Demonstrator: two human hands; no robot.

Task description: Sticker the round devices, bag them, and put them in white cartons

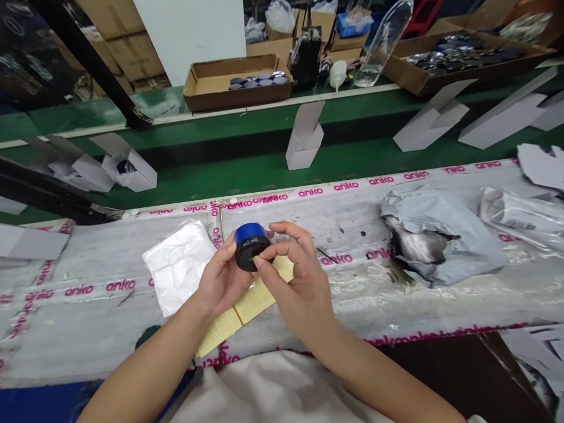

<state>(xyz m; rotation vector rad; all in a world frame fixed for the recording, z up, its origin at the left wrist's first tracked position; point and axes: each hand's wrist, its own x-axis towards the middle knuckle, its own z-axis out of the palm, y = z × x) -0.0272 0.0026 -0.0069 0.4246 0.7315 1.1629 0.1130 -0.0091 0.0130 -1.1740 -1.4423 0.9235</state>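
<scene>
A round device with a blue side and a black face [251,232], marked with "ON" and "OFF" lettering, is in my left hand [222,279], whose thumb and fingers wrap round it. The black face is tilted toward me. Against that face my right hand [304,279] has its thumb and index finger pinched together; whatever sits between the fingertips is too small to make out. Beneath my hands lie yellow label sheets [259,298]. To their left is a crumpled white plastic or paper sheet [176,267].
Beyond the wrapped table edge runs a green conveyor [211,170] carrying open white boxes [304,144]. Cardboard trays [238,103] of round parts stand behind it. A torn grey bag [467,247] lies to the right. Black posts [88,64] rise at left.
</scene>
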